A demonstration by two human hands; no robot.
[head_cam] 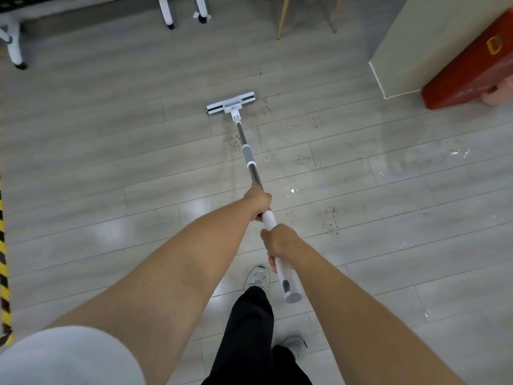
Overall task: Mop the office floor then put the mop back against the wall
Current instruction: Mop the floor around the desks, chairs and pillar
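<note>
- L hand (259,202) fwd, arm stretched, fingers wrapped on mop (249,158) pole
- R hand (278,243) just behind, clamped on white grip
- mop head (230,103) flat on floor (111,162), mid-room
- wall corner (402,51) + red box (466,76) to R, apart from head
- chair casters (170,23) beyond
- hazard tape (2,245) along far L edge

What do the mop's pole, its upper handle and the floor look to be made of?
On the mop, the pole looks like metal: thin, dark, with a sheen. The upper handle seems smooth white plastic, matt and thicker. The floor is pale grey wood-grain planks with visible seams and glossy light reflections, probably laminate or vinyl.
</note>
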